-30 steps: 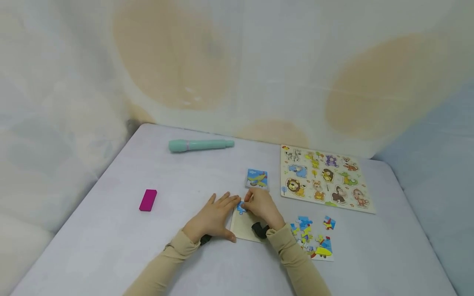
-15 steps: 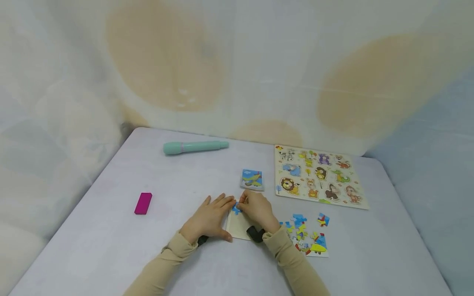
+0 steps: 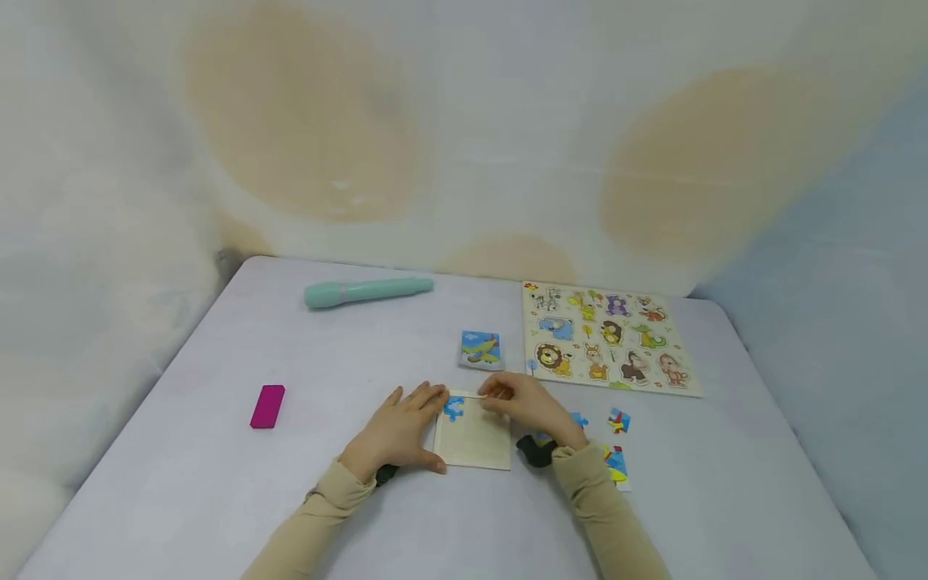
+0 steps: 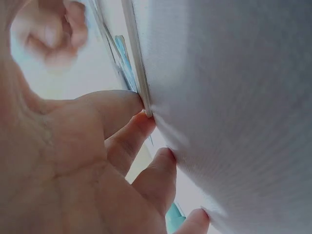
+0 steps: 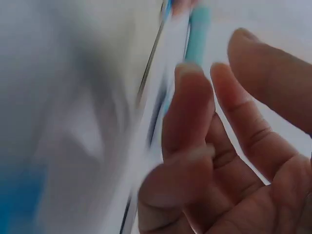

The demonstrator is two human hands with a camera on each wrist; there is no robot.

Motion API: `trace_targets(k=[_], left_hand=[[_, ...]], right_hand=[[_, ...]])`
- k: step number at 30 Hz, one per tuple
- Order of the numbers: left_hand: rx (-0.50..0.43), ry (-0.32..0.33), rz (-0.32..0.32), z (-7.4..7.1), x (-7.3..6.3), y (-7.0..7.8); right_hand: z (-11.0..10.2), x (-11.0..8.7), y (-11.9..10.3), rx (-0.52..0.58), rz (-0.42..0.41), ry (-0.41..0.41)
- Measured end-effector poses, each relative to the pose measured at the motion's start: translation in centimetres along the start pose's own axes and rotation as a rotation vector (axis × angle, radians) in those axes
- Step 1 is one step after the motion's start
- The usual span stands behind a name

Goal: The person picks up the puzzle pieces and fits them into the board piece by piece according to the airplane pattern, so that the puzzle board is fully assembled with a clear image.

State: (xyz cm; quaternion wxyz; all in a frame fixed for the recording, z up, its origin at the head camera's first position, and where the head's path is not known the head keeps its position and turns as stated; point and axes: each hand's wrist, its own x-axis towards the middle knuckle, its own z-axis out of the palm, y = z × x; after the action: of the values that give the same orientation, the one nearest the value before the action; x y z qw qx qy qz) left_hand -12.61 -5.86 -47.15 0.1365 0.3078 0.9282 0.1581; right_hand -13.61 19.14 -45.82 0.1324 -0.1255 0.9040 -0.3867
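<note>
My left hand (image 3: 397, 431) lies at the left side of a pale square puzzle tray (image 3: 474, 445), its fingers extended. In the left wrist view, fingertips (image 4: 146, 122) touch the corner of the tray's edge. One blue puzzle piece (image 3: 453, 408) sits in the upper left corner of the tray. Over the tray's upper right is my right hand (image 3: 532, 403), fingers loosely bent. The right wrist view shows nothing between its fingers (image 5: 187, 107). Loose puzzle pieces (image 3: 578, 420) lie to the right, partly hidden behind the right hand and sleeve.
Beyond the tray lies a small airplane picture puzzle (image 3: 481, 350). An animal puzzle board (image 3: 612, 338) is at the back right, near a separate piece (image 3: 619, 420) and a rocket-like picture (image 3: 615, 465). A teal microphone-shaped object (image 3: 368, 292) and a magenta block (image 3: 267, 406) lie leftward.
My right hand has let go of the blue piece and moved right, uncovering more of the tray. My left hand stays at the tray's left side. The head view has shifted slightly.
</note>
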Motion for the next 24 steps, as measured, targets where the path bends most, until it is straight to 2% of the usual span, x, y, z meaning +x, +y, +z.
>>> trace_targets(k=[2,5,8,10,14,18,22,24], left_hand=[[0.004,-0.007,-0.012,0.1,-0.4,-0.5],[0.015,-0.013,-0.03,0.1,-0.9,-1.2],[0.014,0.012,-0.044,-0.1,-1.2,-1.7],[0.002,0.026,-0.042,-0.1,-1.2,-1.8],[-0.023,0.027,-0.016,0.1,-0.9,-1.4],[-0.028,0.029,-0.009,0.1,-0.7,-1.2],[-0.019,0.03,-0.025,-0.1,-1.0,-1.3],[-0.014,0.028,-0.032,-0.2,-1.2,-1.5]], right_hand=[[-1.4,-2.1,1.8,0.024,0.054,0.019],[-2.8,-4.9,4.0,-0.014,0.14,0.058],[-3.7,-5.9,5.0,-0.049,0.153,0.062],[-4.1,-6.0,5.2,-0.098,0.141,0.071],[-4.8,-5.9,5.2,-0.167,0.186,0.073],[-5.1,-5.9,5.1,-0.184,0.219,0.064],[-5.0,-4.9,4.2,-0.166,0.186,0.09],[-4.5,-3.8,3.2,-0.146,0.138,0.081]])
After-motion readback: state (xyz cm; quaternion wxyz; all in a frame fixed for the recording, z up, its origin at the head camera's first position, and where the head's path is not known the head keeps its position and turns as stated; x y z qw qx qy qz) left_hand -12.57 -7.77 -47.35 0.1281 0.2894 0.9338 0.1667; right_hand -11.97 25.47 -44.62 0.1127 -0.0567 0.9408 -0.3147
